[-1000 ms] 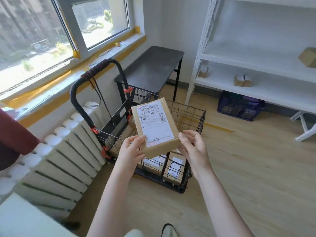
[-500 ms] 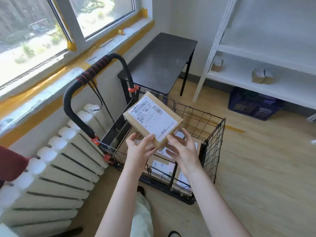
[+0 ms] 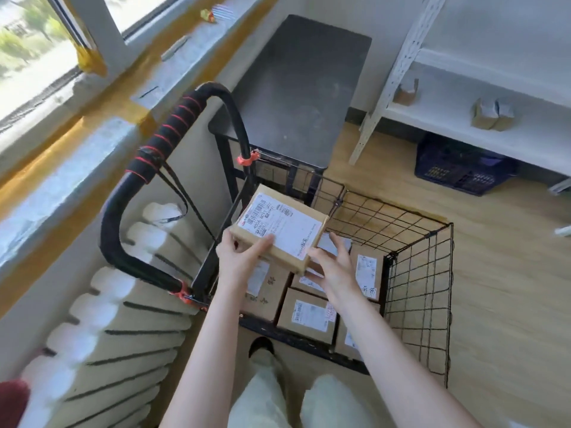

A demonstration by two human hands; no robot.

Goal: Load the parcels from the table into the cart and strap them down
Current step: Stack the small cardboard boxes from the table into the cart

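Head view: loading step. The parcel [image 3: 279,231] is held above the cart [image 3: 420,273], over boxes [image 3: 309,315] already inside. Left hand [image 3: 239,261] grips its near corner, thumb on the label. Right hand [image 3: 332,267], fingers nearly straight, props the other edge. Next move probably: lower it flat onto the boxes, release. Strapping not yet done.
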